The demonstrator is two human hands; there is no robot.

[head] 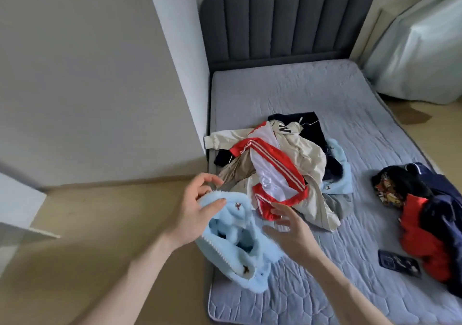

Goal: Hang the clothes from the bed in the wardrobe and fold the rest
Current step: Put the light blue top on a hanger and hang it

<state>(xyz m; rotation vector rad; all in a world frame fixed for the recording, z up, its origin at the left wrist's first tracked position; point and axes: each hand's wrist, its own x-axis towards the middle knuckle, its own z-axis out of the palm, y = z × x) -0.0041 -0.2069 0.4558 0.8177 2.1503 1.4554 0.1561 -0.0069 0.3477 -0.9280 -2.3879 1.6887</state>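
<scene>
the bed [287,94] fills the right half of the view, covered by a quilted grey-blue mattress pad, with a dark padded headboard [287,22] standing upright at its far end against the wall. a pale green curtain [420,57] hangs beside the bed on the right, reaching the floor.

in the middle of the bed lies a tangled pile of clothes [282,164]: a cream jacket [310,154] spread widest, a red and white striped top [272,172] draped across it, dark navy fabric [312,129] underneath at the back, and a second bit of light blue fleece [340,174] poking out at the pile's right edge. a second heap [430,219] sits well apart near the bed's right edge, made of navy, red and patterned dark cloth.

a light blue fleece garment [237,247] with small brown embroidered marks and a white zip is lifted at the bed's near left corner, hanging partly over the edge toward the floor.

the left hand [200,207] grips the fleece's upper edge, thumb on top and fingers curled around it. the right hand [292,229] hovers just beside the fleece, fingers spread and relaxed, holding nothing; whether it touches the fleece cannot be told.

a small dark phone [398,263] lies flat on the pad, just beside the second heap.
</scene>
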